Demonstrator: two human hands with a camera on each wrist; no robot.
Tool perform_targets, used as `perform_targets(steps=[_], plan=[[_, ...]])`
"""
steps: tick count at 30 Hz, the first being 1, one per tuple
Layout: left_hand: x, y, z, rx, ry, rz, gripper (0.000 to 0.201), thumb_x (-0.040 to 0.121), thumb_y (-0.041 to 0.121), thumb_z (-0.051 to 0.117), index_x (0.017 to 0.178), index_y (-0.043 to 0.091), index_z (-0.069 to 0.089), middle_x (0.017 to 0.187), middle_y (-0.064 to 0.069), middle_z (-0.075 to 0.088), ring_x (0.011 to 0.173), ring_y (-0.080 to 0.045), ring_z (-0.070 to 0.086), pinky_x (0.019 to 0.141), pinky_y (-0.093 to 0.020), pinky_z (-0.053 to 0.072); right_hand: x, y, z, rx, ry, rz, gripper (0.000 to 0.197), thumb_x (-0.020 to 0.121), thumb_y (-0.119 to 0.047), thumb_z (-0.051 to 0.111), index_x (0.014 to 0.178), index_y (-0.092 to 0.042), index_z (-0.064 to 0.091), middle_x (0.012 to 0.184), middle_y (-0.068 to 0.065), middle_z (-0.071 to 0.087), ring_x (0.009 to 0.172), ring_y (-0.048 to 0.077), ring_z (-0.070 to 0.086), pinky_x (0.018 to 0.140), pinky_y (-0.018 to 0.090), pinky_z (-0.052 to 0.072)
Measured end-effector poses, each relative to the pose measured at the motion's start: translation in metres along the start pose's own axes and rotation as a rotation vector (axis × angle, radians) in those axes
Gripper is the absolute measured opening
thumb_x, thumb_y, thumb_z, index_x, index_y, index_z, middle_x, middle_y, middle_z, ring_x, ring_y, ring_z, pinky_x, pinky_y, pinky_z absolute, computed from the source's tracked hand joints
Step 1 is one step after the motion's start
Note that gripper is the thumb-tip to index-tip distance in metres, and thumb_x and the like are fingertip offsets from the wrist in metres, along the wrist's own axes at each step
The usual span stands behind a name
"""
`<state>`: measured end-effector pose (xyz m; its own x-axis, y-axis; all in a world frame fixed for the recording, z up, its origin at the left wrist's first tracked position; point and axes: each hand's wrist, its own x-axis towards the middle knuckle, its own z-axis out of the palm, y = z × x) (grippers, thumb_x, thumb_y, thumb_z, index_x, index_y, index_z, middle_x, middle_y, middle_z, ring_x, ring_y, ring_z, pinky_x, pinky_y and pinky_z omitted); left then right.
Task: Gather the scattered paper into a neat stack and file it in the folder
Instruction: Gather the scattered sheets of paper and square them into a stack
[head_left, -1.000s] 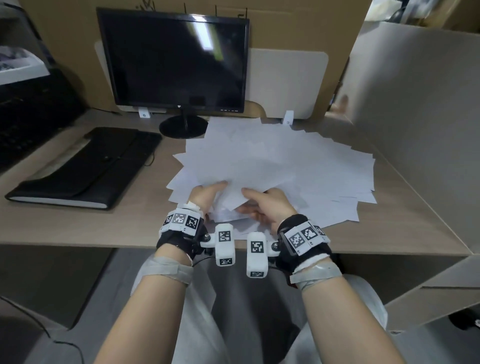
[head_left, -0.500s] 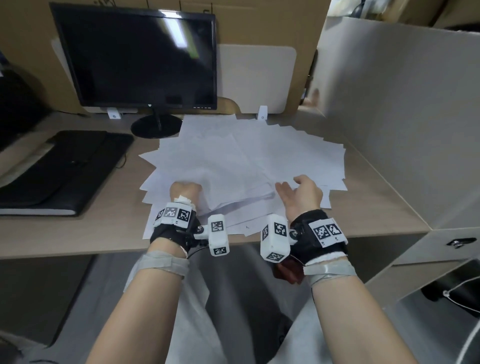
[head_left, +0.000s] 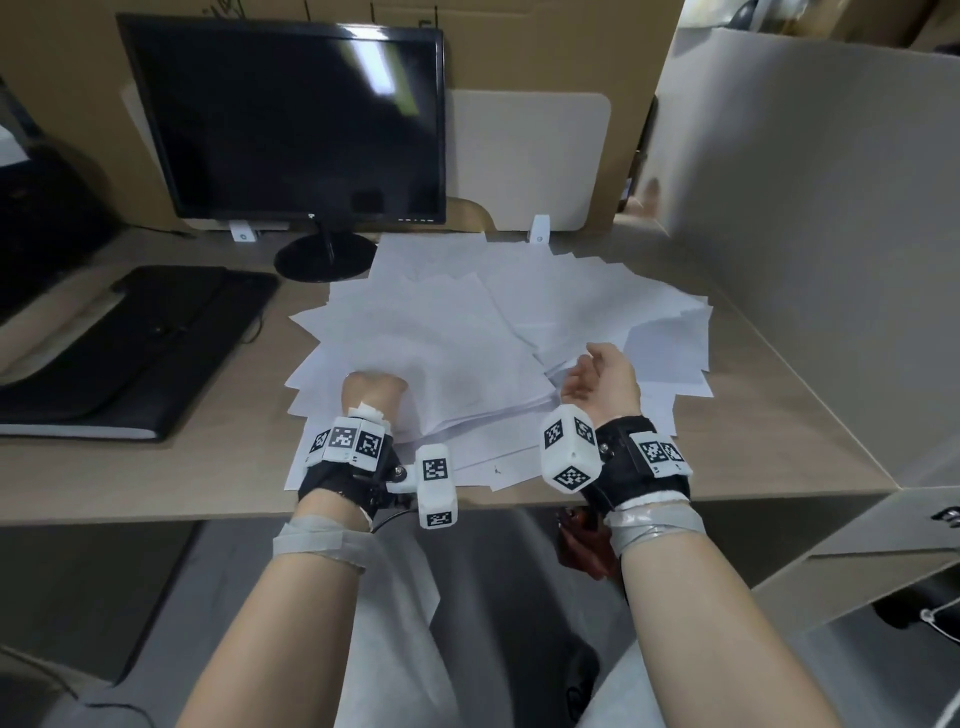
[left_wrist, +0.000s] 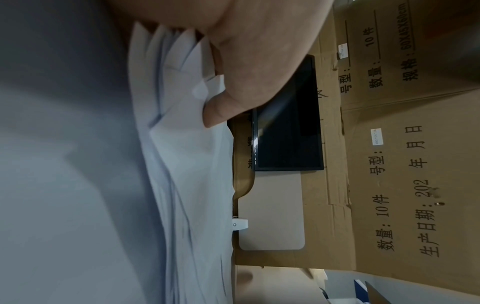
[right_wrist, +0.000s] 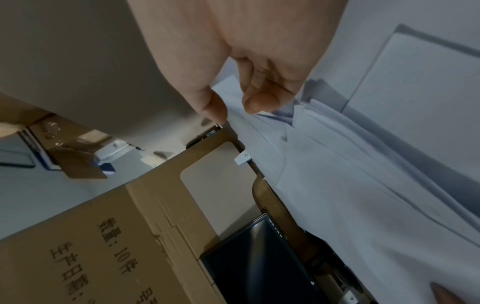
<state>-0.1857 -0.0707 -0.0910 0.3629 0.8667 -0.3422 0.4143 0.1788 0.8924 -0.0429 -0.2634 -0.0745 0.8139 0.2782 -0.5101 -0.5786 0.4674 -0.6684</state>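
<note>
White sheets of loose paper (head_left: 467, 332) lie fanned across the pale wooden desk (head_left: 208, 467) in the head view, the closed black leather folder (head_left: 130, 353) well apart at the left, so gathering looks barely begun. From the left wrist, the left hand (left_wrist: 259, 61) grips a lifted wad, thumb on top and other fingers hidden beneath, seemingly anchoring it. From the right wrist, the right hand (right_wrist: 246, 61) hovers thumb-up at the pile's edge, fingers (right_wrist: 262, 100) loosely curled, holding nothing.
</note>
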Motion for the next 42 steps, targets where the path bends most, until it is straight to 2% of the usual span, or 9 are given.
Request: perform_targets(steps=[5,13,15,18,20,24,33,39,42], plan=[[0.002,0.005,0.001,0.006,-0.002,0.009,0.034,0.086,0.008,0.065,0.064,0.018,0.041,0.068,0.001,0.043,0.087,-0.025,0.046,0.081,-0.033,0.043,0.005,0.004,0.017,-0.106,0.003,-0.112,0.013,0.079,-0.009,0.068,0.082,-0.008,0.054,0.053,0.003,0.04,0.047,0.02,0.036,0.053,0.031,0.032],[0.008,0.005,-0.003,-0.038,-0.035,0.004,0.025,0.086,0.003,0.061,0.065,0.007,0.047,0.065,-0.01,0.043,0.079,-0.027,0.047,0.073,-0.041,0.045,0.021,0.007,0.028,-0.257,0.008,-0.001,0.028,0.083,-0.024,0.073,0.095,-0.003,0.06,0.08,0.018,0.065,0.062,0.029,0.062,0.058,0.034,0.053],[0.008,0.006,-0.005,-0.058,-0.046,-0.01,0.011,0.083,0.006,0.064,0.08,0.003,0.054,0.072,-0.011,0.048,0.082,-0.03,0.052,0.081,-0.047,0.052,0.03,0.01,0.031,-0.29,0.028,0.032,0.034,0.082,-0.032,0.073,0.101,-0.004,0.065,0.092,0.019,0.07,0.074,0.031,0.066,0.075,0.04,0.056],[0.011,0.003,-0.007,-0.085,-0.039,-0.012,0.036,0.08,0.007,0.065,0.111,-0.005,0.053,0.091,-0.013,0.056,0.089,-0.032,0.056,0.088,-0.047,0.051,0.035,0.013,0.038,-0.314,0.123,0.032,0.034,0.087,-0.03,0.069,0.109,-0.004,0.064,0.115,0.016,0.069,0.1,0.033,0.068,0.093,0.046,0.052],[0.013,0.001,-0.006,-0.095,-0.017,0.008,0.042,0.079,0.003,0.064,0.118,-0.006,0.051,0.102,-0.017,0.057,0.094,-0.032,0.056,0.09,-0.044,0.049,0.027,0.009,0.045,-0.327,0.151,-0.005,0.026,0.093,-0.019,0.062,0.113,-0.004,0.057,0.117,0.011,0.064,0.103,0.028,0.064,0.088,0.031,0.051],[0.015,-0.003,-0.005,-0.089,0.022,0.081,0.027,0.081,-0.003,0.062,0.106,-0.002,0.051,0.1,-0.015,0.058,0.094,-0.03,0.057,0.085,-0.038,0.047,0.017,0.009,0.041,-0.329,0.192,-0.117,0.014,0.096,-0.017,0.054,0.091,-0.005,0.055,0.078,0.009,0.057,0.059,0.021,0.052,0.042,0.021,0.042],[0.016,-0.007,-0.001,-0.032,0.037,0.216,0.026,0.08,-0.01,0.055,0.078,0.013,0.045,0.075,-0.002,0.052,0.081,-0.022,0.051,0.073,-0.025,0.04,-0.016,-0.023,0.041,-0.113,-0.012,-0.481,0.005,0.093,-0.022,0.064,0.095,-0.018,0.066,0.104,0.002,0.073,0.097,0.022,0.07,0.091,0.039,0.057],[0.009,-0.008,-0.013,-0.071,-0.056,0.201,0.025,0.082,-0.003,0.064,0.097,0.014,0.054,0.091,-0.006,0.06,0.089,-0.021,0.055,0.084,-0.03,0.047,-0.045,-0.013,0.054,-0.151,-0.259,-0.406,0.003,0.095,-0.02,0.066,0.095,-0.017,0.068,0.092,-0.004,0.074,0.084,0.014,0.071,0.077,0.029,0.057],[0.004,-0.009,-0.019,-0.155,-0.125,0.18,0.018,0.082,-0.002,0.063,0.088,0.014,0.057,0.095,-0.011,0.065,0.091,-0.025,0.06,0.089,-0.033,0.049,-0.049,0.004,0.056,-0.238,-0.375,-0.349,0.009,0.095,-0.02,0.065,0.088,-0.016,0.071,0.083,-0.005,0.071,0.077,0.015,0.063,0.079,0.029,0.048]])
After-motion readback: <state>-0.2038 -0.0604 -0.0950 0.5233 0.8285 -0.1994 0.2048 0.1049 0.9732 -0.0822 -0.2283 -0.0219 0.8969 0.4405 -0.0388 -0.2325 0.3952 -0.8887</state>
